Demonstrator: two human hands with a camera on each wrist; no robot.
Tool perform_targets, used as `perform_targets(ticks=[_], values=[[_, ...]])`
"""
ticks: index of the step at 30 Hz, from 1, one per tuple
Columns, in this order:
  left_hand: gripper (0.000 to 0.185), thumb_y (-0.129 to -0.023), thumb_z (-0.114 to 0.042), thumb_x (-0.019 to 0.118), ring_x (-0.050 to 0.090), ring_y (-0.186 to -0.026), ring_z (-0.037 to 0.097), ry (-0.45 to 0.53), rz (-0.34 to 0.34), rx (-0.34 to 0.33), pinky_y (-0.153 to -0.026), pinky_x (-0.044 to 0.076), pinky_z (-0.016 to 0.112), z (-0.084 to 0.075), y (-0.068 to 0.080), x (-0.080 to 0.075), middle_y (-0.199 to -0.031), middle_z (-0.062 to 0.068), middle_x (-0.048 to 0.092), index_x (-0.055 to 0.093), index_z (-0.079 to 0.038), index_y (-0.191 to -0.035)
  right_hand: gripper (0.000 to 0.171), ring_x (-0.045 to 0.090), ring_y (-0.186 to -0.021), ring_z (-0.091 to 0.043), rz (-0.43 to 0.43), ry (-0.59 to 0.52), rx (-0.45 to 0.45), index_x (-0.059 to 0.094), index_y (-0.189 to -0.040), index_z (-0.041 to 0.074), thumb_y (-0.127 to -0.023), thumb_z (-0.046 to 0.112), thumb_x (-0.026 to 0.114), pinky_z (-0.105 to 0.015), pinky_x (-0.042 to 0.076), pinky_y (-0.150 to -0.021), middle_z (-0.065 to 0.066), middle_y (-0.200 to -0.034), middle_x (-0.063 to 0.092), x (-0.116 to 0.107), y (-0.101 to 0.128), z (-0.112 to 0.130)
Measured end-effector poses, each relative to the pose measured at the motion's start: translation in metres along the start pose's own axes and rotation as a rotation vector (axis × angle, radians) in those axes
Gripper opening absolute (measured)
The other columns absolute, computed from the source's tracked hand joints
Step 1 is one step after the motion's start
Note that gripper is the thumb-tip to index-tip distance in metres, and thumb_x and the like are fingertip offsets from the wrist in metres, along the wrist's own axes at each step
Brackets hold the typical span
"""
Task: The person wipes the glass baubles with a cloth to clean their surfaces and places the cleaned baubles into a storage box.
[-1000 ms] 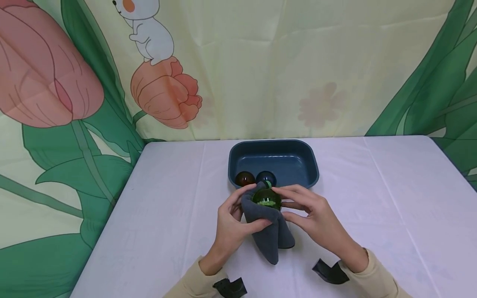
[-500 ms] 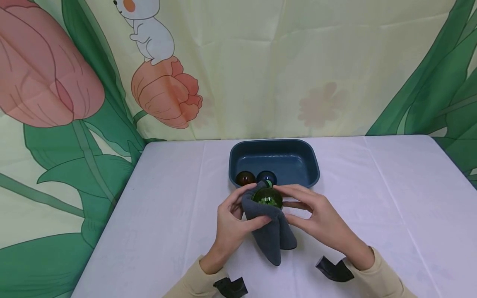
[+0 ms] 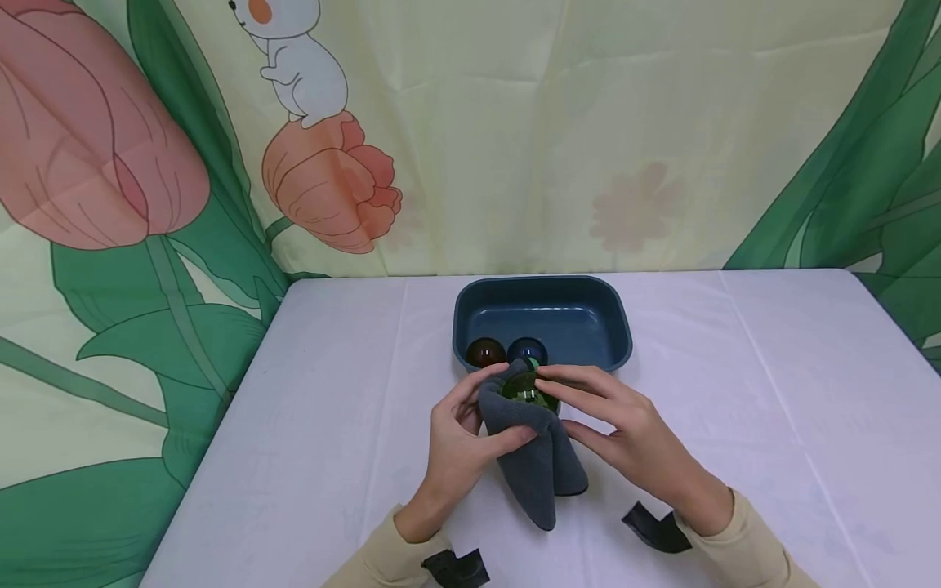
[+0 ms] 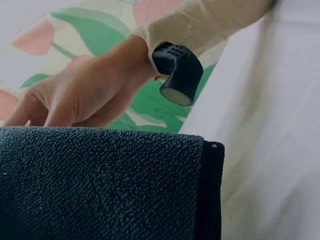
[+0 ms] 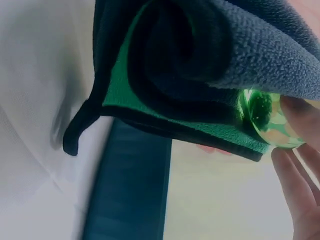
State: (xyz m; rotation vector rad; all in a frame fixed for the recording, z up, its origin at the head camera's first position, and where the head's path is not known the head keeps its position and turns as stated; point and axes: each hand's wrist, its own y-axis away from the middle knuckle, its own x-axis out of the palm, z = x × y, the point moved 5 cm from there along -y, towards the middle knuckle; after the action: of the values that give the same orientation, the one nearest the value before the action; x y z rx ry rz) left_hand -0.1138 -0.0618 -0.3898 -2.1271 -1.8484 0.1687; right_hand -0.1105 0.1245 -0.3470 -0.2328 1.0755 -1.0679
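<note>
In the head view, a green glass ball [image 3: 525,387] rests in a folded dark grey cloth [image 3: 531,469] above the table. My left hand [image 3: 457,441] grips the cloth from the left, thumb in front and fingers behind. From the right, my right hand [image 3: 628,420] holds the ball's upper right side with its fingertips, thumb lower by the cloth. In the right wrist view the cloth's green side and black edging show, and the ball [image 5: 270,117] sits between my thumb and fingers. In the left wrist view the cloth [image 4: 100,185] hides most of the fingertips.
Just behind the hands stands a dark blue rectangular tray [image 3: 577,327]. A dark red ball [image 3: 486,352] and a dark blue ball [image 3: 528,350] lie at its near left. White cloth covers the table [image 3: 353,408]; a printed curtain [image 3: 507,163] hangs behind.
My right fingers have shifted from the ball's right edge onto its top right face. The ball looks slightly turned. The left hand keeps its grip, and the cloth has moved slightly.
</note>
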Motion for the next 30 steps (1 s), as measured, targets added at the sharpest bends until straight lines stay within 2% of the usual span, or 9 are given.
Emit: perform_targets(ticks=[3,6,11,15,18,20,24,30], values=[[0.066,-0.077,-0.008,0.085,0.068,-0.108,0.017,-0.006,0.007,0.009,-0.096,0.055,0.031,0.0,0.0,0.0,-0.121,0.02,0.067,0.056,0.0,-0.135,0.087,0.058,-0.121,-0.016,-0.013,-0.003,0.004,0.062,-0.134,0.008,-0.055,-0.019,0.086,-0.01,0.045,-0.099,-0.011,-0.132,0.06,0.0,-0.001,0.0],[0.065,-0.078,-0.008,0.084,0.068,-0.107,0.018,-0.019,0.021,0.046,-0.096,0.055,0.031,-0.002,0.0,0.0,-0.12,0.022,0.067,0.055,0.001,-0.135,0.083,0.061,-0.118,-0.015,-0.007,-0.044,0.053,0.061,-0.136,0.008,-0.06,-0.017,0.085,-0.012,0.047,-0.098,-0.01,-0.131,0.061,-0.001,-0.002,-0.002],[0.065,-0.078,-0.007,0.084,0.067,-0.11,0.017,-0.021,0.038,0.051,-0.098,0.054,0.03,-0.002,0.002,0.001,-0.123,0.021,0.065,0.055,0.0,-0.136,0.064,0.063,-0.115,-0.008,0.047,-0.271,0.236,0.06,-0.135,0.005,-0.075,-0.011,0.079,-0.022,0.055,-0.092,-0.011,-0.129,0.061,0.001,0.001,-0.012],[0.065,-0.079,-0.004,0.082,0.065,-0.114,0.017,-0.008,0.054,0.051,-0.1,0.053,0.029,0.0,0.003,0.003,-0.127,0.021,0.063,0.054,-0.001,-0.137,0.055,0.064,-0.114,-0.006,0.077,-0.428,0.414,0.06,-0.135,0.003,-0.082,-0.004,0.076,-0.027,0.057,-0.09,-0.015,-0.132,0.06,0.003,0.004,-0.021],[0.064,-0.08,-0.002,0.082,0.064,-0.115,0.018,-0.007,0.06,0.07,-0.101,0.052,0.029,0.0,0.002,0.004,-0.127,0.021,0.063,0.054,-0.003,-0.138,0.054,0.065,-0.114,-0.01,0.095,-0.485,0.518,0.059,-0.136,0.004,-0.085,0.002,0.075,-0.027,0.057,-0.09,-0.016,-0.134,0.059,0.005,0.006,-0.025],[0.064,-0.08,-0.003,0.082,0.064,-0.115,0.019,-0.005,0.06,0.075,-0.101,0.052,0.029,0.0,0.002,0.004,-0.128,0.02,0.063,0.055,-0.004,-0.138,0.054,0.065,-0.114,-0.012,0.101,-0.501,0.555,0.058,-0.137,0.005,-0.086,0.004,0.075,-0.027,0.057,-0.09,-0.016,-0.136,0.058,0.006,0.008,-0.026],[0.064,-0.08,-0.007,0.083,0.064,-0.116,0.02,0.0,0.049,0.057,-0.101,0.052,0.029,0.0,0.002,0.003,-0.129,0.02,0.062,0.055,-0.005,-0.138,0.054,0.064,-0.115,-0.011,0.106,-0.474,0.546,0.058,-0.138,0.006,-0.086,0.006,0.075,-0.026,0.057,-0.09,-0.015,-0.136,0.058,0.006,0.008,-0.026],[0.065,-0.079,-0.011,0.084,0.065,-0.116,0.019,0.023,0.022,0.027,-0.1,0.053,0.03,-0.001,0.001,0.004,-0.128,0.021,0.063,0.055,-0.003,-0.137,0.059,0.06,-0.115,-0.003,0.111,-0.393,0.431,0.056,-0.139,0.006,-0.083,0.0,0.077,-0.022,0.056,-0.091,-0.012,-0.134,0.058,0.003,0.006,-0.024]])
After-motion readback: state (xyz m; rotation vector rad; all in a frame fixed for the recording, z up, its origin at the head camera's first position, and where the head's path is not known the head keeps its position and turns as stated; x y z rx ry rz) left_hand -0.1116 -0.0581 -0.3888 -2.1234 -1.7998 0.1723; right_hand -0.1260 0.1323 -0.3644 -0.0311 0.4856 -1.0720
